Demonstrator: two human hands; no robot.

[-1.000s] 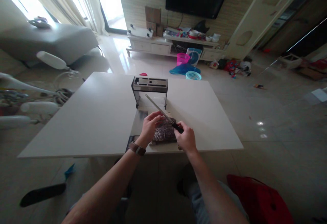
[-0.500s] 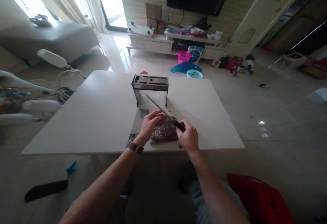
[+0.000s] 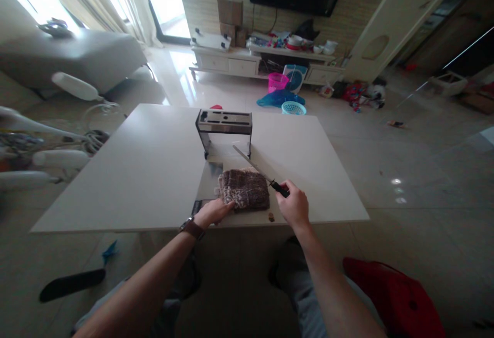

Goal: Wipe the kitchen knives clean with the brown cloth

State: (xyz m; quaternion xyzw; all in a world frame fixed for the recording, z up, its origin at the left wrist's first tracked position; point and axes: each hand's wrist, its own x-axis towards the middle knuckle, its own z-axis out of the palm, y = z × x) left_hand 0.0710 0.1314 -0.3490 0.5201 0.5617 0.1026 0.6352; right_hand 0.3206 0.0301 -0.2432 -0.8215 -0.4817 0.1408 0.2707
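Note:
A folded brown patterned cloth (image 3: 247, 190) lies near the front edge of the white table (image 3: 162, 173). My left hand (image 3: 213, 211) touches its lower left corner, fingers together; whether they pinch the fabric is too small to tell. In my right hand (image 3: 294, 201), to the right of the cloth, is the black handle of a long thin metal rod (image 3: 252, 164), which slants up to the left over the cloth's far corner. Behind the cloth stands a knife block (image 3: 224, 121) with a slotted metal top and clear sides. A small brown object (image 3: 270, 217) rests beside the cloth.
Beyond the table are a blue basket (image 3: 293, 108), a pink basket (image 3: 277, 82) and a low white cabinet (image 3: 241, 68). White rounded parts of a stand (image 3: 62, 159) reach toward the table's left side. A red item (image 3: 391, 297) is at the lower right.
My left hand has moved down and left from the rod to the cloth's near corner. My right hand has shifted slightly right with the rod, uncovering more of the cloth.

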